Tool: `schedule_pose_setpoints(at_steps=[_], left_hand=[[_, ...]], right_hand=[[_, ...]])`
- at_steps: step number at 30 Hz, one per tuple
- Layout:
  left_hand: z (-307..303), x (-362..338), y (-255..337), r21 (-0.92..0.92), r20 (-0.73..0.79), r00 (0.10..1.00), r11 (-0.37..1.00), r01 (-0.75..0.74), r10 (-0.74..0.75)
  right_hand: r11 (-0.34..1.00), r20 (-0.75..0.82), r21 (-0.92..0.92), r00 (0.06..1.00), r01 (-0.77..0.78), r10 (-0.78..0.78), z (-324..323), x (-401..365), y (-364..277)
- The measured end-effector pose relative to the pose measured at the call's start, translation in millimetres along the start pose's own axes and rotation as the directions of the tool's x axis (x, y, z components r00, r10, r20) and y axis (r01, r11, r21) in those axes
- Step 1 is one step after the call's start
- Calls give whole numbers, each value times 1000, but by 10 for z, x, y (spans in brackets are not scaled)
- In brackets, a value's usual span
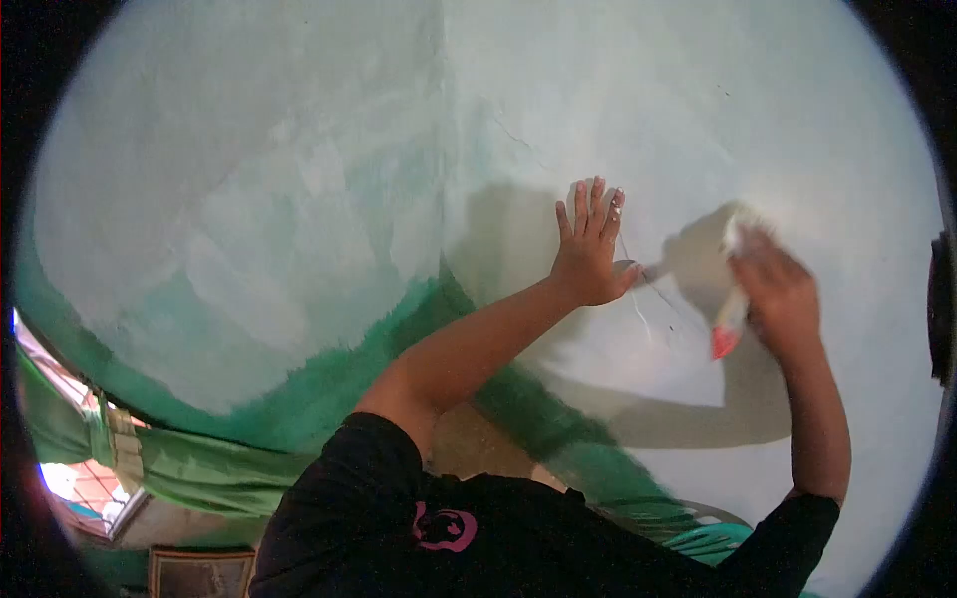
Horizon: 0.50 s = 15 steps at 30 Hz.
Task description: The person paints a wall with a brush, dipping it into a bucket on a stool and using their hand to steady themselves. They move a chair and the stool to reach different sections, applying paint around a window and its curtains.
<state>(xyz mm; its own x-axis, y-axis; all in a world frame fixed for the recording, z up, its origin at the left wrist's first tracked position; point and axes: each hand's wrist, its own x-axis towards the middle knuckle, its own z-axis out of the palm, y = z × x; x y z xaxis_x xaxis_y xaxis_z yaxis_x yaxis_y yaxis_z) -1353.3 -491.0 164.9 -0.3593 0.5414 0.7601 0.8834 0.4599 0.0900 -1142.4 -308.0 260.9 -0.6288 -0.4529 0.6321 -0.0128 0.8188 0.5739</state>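
Hidden or blurred: the right hand (776,289) and the head of the brush (731,299) are smeared by motion, so the bristles cannot be made out; the dark round lens edge cuts off the corners.
Right hand: clenched around the brush's pale handle, whose red tip points downward, held against the wall (299,149).
Left hand: (588,249) released, palm flat on the wall, fingers spread upward, just beside the brush hand.
Wall: rough plaster, pale patchy paint over a deep green band with an uneven edge; a thin crack (638,299) runs beside the left hand.
Shadows: soft grey shapes of both arms lie on the paint.
Sleeves: black shirt (399,528), short.
Lower left: folded green curtain (199,468) beside a bright window (85,488).
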Motion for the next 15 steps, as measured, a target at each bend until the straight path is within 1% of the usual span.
schedule_pose_setpoints(at_steps=[1,2,3,4,5,6,7,8,9,10,11,12,13,14,15], left_hand=[[64,1,-59,-1,-5,1000,1000,-26,26],[121,1,-102,-10,-12,999,999,-35,35],[144,17,-142,-22,-18,999,999,-50,49],[66,57,-158,-23,-13,995,995,-94,94],[9,81,-141,-18,83,989,993,-119,120],[13,72,-155,-18,180,974,991,-136,137],[50,58,-179,-23,181,971,987,-157,159],[109,34,-158,-27,217,943,967,-253,253],[274,93,-167,-46,252,906,939,-340,340],[420,73,-98,-60,245,886,918,-392,394],[246,214,-552,-72,242,904,935,-347,354],[295,217,-554,-87,250,893,927,-364,374],[441,219,-564,-106,262,881,919,-380,395],[432,215,-561,-116,268,877,917,-381,398],[431,190,-571,-159,300,872,922,-353,386]], right_hand=[[997,103,-29,993,65,-62,37,-9,-218],[994,141,58,985,89,-97,32,3,-339],[997,137,40,988,62,-67,-13,6,-370],[987,257,121,964,-104,70,-132,32,-405],[944,376,195,909,-267,180,-232,31,-397],[949,217,217,959,-227,180,-249,7,-303],[940,97,234,968,-246,230,-368,17,-229],[914,33,199,934,-355,355,-348,-74,-26],[800,3,244,826,-548,564,-243,-125,189],[891,-196,73,869,-448,454,-206,-252,400],[869,-259,31,836,-494,484,-35,400,463],[892,-309,19,846,-451,434,69,372,521],[912,-353,6,853,-410,386,322,273,592],[898,-244,-145,895,-415,374,489,173,520],[869,-126,-287,916,-402,382,677,10,358]])
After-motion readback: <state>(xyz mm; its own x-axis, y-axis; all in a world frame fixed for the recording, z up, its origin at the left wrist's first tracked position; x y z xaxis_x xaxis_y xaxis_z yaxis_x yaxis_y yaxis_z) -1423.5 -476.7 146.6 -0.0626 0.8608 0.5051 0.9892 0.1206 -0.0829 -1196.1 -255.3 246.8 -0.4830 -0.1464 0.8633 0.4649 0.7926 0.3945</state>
